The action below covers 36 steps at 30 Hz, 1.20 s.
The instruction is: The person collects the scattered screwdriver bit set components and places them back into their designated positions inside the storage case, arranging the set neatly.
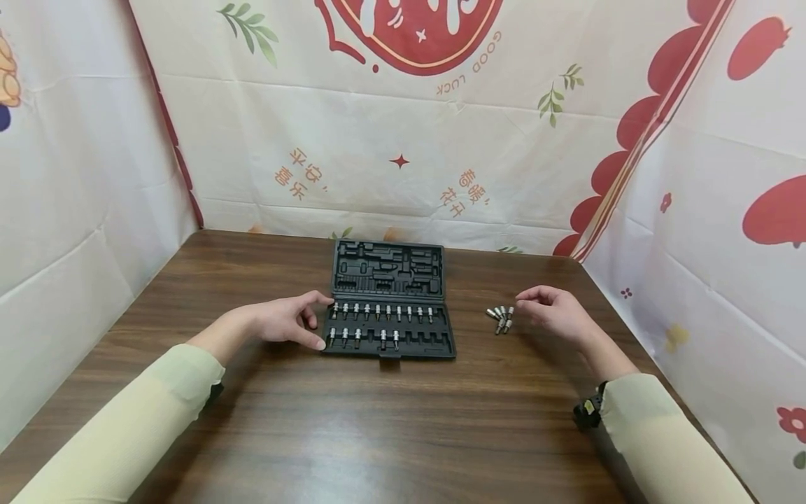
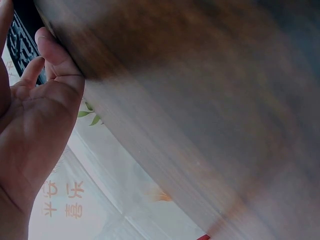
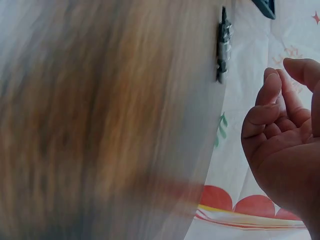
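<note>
An open black socket case (image 1: 387, 325) lies on the table with its lid raised at the back. Bit sockets (image 1: 383, 339) stand in two rows in its base; several slots at the front right hold none. My left hand (image 1: 286, 322) touches the case's left edge, index finger near the hinge and thumb at the front corner. Just right of a small pile of loose bit sockets (image 1: 502, 318), my right hand (image 1: 554, 311) hovers with bent fingers. The right wrist view shows no object in that hand (image 3: 285, 135); the loose pieces (image 3: 224, 45) appear apart from it.
The brown wooden table (image 1: 390, 420) extends in front of the case and to both sides. A printed white cloth (image 1: 390, 126) hangs behind the table and along its sides. Dark wrist devices (image 1: 588, 411) show at the sleeve cuffs.
</note>
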Available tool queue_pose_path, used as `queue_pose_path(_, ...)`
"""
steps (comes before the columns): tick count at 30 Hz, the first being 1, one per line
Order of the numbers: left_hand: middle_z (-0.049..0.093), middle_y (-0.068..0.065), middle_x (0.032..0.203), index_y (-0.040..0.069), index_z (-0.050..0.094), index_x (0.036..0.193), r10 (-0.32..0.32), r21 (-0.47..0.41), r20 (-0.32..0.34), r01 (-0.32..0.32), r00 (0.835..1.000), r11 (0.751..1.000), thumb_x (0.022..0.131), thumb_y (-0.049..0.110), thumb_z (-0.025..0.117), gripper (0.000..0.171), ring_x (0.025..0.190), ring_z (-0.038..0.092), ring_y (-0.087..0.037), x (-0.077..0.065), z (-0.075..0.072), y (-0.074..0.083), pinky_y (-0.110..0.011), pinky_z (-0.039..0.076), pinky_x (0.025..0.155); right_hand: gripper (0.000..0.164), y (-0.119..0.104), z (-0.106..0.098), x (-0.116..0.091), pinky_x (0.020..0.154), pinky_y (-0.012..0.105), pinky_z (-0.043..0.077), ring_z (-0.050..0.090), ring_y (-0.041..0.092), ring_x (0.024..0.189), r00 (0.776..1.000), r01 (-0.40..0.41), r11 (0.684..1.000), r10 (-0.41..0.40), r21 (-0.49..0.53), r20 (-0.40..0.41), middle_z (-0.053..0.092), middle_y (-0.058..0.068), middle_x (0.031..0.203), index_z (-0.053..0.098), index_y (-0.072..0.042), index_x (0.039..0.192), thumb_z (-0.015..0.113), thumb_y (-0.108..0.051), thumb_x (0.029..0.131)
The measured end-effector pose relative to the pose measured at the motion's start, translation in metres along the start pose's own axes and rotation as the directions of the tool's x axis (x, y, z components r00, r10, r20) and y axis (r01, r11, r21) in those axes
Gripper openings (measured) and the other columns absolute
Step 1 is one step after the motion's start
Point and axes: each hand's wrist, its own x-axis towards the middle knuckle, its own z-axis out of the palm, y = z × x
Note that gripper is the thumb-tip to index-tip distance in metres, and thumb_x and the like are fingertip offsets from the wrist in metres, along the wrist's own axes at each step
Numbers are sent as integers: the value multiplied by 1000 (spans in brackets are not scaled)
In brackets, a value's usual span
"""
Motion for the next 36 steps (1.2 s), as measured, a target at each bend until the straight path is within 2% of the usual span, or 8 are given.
queue_pose_path(6,58,-11,119,11,38,165,-1,7,2,1,1000,1000,94,37,89,91,93,59,-20,0,0,0,-36,48,86,35,8,0,-1,69,31,54,63,17,78,997,-34,998,38,-56,74,70,9,94,70,3,128,72,-26,108)
queue_pose_path(11,58,-11,119,11,38,165,-3,4,6,3,1000,1000,94,37,89,91,91,59,-20,0,0,1,-35,49,85,33,13,4,1,59,30,48,60,15,73,990,-61,990,76,-126,116,68,4,84,72,1,120,75,-29,106)
queue_pose_path(23,58,-11,119,12,38,166,-3,11,2,3,1000,1000,94,37,89,91,91,59,-20,0,0,1,-35,48,84,38,6,9,2,62,32,49,60,20,76,981,-133,970,158,-204,109,67,6,85,73,-6,110,76,-44,104)
queue_pose_path(29,58,-11,118,11,38,166,-9,7,0,9,1000,1000,95,37,89,91,90,58,-20,0,0,1,-35,48,84,31,4,11,4,61,32,48,59,19,74,980,-137,968,164,-210,117,66,4,83,74,-6,109,77,-37,104)
queue_pose_path(36,58,-11,118,11,38,165,4,0,0,-4,1000,1000,94,37,89,91,91,59,-20,-1,-1,0,-36,49,85,26,6,10,1,59,32,48,62,19,77,982,-117,976,140,-181,125,68,5,88,72,-2,114,74,-26,105)
